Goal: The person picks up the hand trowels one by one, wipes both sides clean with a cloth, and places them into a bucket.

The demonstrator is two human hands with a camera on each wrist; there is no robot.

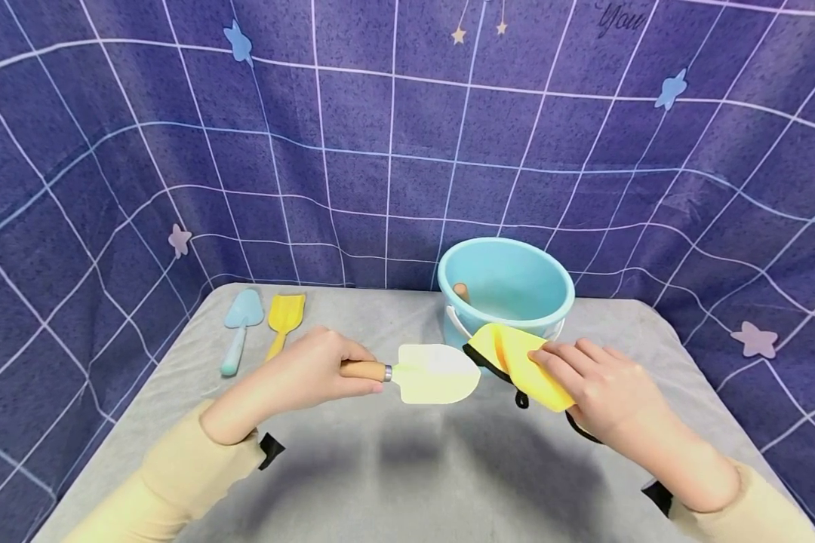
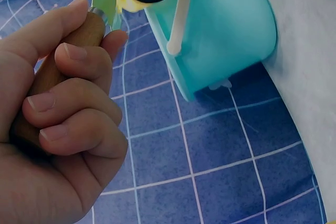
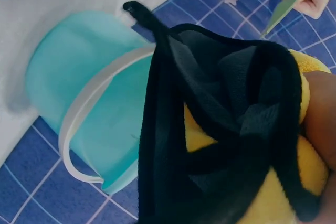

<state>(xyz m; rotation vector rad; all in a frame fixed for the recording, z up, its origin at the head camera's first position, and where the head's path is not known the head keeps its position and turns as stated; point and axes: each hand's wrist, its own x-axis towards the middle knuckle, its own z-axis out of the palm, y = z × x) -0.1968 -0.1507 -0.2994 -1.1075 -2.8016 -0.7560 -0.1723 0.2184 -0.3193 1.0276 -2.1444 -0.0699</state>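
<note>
My left hand (image 1: 315, 366) grips the wooden handle (image 2: 84, 38) of a garden trowel, its pale yellow-green blade (image 1: 438, 375) pointing right above the table. In my right hand (image 1: 607, 385) is a bunched yellow cloth (image 1: 516, 358) with black edging and a small black loop; its dark grey side (image 3: 236, 82) faces the right wrist camera. The trowel's tip comes close to the cloth's left edge in the head view. Just behind the cloth stands a light blue bucket (image 1: 557, 302) with a white carrying handle (image 3: 86, 103). A wooden handle end (image 1: 461, 291) shows inside the bucket.
A light blue toy shovel (image 1: 244, 309) and a yellow toy shovel (image 1: 287, 313) lie at the table's back left; my left forearm hides part of the yellow one. A purple-blue curtain (image 1: 353, 181) with grid lines and stars surrounds the grey-covered table (image 1: 380, 483).
</note>
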